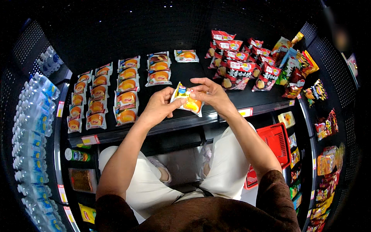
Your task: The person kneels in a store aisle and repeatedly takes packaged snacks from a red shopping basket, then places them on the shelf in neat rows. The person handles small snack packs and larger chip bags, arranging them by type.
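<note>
Between my two hands is a small packaged bun (193, 104) in a clear, white and yellow wrapper, held just above the front edge of the black shelf (185, 92). My left hand (162, 103) pinches its left side, thumb across the front. On the other side my right hand (210, 94) grips the upper right corner with its thumb, the index finger lifted above. Rows of similar packaged buns (126, 99) lie on the shelf to the left, with a single packaged bun (186, 56) farther back. Red and black snack bags (236, 71) stand to the right.
Bottled water (36, 135) lines the left side. A red shopping basket (275, 145) is beside my right leg. Colourful snack bags (295, 69) fill the far right corner. A green canister (79, 155) sits on the lower shelf at left. Price tags run along the shelf edge.
</note>
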`<state>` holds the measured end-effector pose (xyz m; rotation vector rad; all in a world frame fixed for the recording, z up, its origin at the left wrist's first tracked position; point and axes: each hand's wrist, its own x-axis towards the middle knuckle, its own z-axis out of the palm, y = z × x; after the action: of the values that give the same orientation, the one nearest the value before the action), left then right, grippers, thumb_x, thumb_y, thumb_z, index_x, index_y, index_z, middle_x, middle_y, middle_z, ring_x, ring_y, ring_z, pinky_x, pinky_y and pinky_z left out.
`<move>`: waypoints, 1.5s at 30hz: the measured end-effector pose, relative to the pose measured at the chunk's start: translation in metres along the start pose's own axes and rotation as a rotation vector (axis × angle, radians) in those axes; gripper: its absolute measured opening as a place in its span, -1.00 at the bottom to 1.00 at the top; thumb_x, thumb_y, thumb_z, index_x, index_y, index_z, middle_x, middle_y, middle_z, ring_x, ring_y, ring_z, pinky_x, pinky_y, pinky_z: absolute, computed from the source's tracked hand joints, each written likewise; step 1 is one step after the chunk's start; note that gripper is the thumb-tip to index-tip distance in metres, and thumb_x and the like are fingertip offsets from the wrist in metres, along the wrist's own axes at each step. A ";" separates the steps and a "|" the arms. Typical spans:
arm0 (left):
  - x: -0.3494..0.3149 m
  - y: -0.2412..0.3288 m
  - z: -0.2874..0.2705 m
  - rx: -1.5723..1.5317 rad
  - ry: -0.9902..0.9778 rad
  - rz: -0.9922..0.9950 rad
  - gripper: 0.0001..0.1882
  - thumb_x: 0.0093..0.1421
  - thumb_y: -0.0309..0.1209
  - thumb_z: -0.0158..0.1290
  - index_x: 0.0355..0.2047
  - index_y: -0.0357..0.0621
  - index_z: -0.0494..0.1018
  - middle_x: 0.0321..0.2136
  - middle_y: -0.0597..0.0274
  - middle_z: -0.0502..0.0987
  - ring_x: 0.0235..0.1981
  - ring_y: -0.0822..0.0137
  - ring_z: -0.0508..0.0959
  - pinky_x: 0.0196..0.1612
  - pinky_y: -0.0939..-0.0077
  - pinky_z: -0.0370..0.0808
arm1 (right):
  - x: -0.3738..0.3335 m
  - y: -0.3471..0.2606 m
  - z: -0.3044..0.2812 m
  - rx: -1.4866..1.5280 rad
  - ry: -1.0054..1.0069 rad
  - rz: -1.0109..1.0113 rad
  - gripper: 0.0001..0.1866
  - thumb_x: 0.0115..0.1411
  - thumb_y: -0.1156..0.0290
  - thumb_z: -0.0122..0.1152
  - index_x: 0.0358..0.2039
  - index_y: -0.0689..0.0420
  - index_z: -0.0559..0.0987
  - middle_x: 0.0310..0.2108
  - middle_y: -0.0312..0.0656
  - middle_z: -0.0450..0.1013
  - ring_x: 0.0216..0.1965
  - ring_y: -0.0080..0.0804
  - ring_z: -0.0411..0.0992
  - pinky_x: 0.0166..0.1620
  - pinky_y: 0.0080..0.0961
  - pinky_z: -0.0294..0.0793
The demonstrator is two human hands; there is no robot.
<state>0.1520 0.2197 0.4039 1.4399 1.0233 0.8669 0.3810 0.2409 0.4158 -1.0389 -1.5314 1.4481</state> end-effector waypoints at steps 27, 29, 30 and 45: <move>0.015 -0.023 -0.032 0.854 0.519 -0.193 -0.51 0.31 -0.26 0.01 0.09 -0.44 0.36 -0.14 -0.34 0.54 -0.08 -0.22 0.56 0.00 0.04 0.48 | 0.093 0.076 0.055 -0.189 0.277 -0.044 -0.32 -0.01 0.44 0.48 0.12 0.33 0.42 -0.16 0.05 0.53 -0.24 -0.31 0.55 -0.18 -0.44 0.58; 0.015 -0.025 -0.032 0.873 0.518 -0.183 -0.52 0.30 -0.28 0.01 0.09 -0.44 0.36 -0.10 -0.36 0.52 -0.05 -0.21 0.55 0.02 0.05 0.48 | 0.093 0.076 0.057 -0.258 0.304 -0.060 -0.32 -0.03 0.43 0.49 0.11 0.34 0.42 -0.14 0.07 0.52 -0.24 -0.28 0.56 -0.18 -0.42 0.59; 0.016 -0.029 -0.033 0.900 0.534 -0.158 -0.52 0.30 -0.29 0.02 0.09 -0.44 0.36 -0.08 -0.36 0.51 -0.04 -0.20 0.54 0.02 0.06 0.47 | 0.091 0.073 0.059 -0.284 0.309 -0.065 -0.32 -0.03 0.43 0.49 0.11 0.34 0.42 -0.13 0.08 0.52 -0.24 -0.27 0.57 -0.18 -0.41 0.59; 0.038 -0.033 -0.039 0.685 0.479 -0.233 -0.35 0.20 -0.35 0.03 0.27 -0.31 0.18 0.13 -0.25 0.40 0.15 -0.12 0.44 0.20 0.12 0.37 | 0.102 0.094 0.049 -0.178 0.272 -0.077 -0.33 -0.02 0.42 0.47 0.10 0.37 0.43 0.02 0.15 0.49 -0.13 -0.21 0.56 -0.09 -0.38 0.58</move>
<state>0.1256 0.2699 0.3740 1.6482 1.9470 0.7337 0.3025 0.3190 0.3195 -1.2140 -1.5019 1.0829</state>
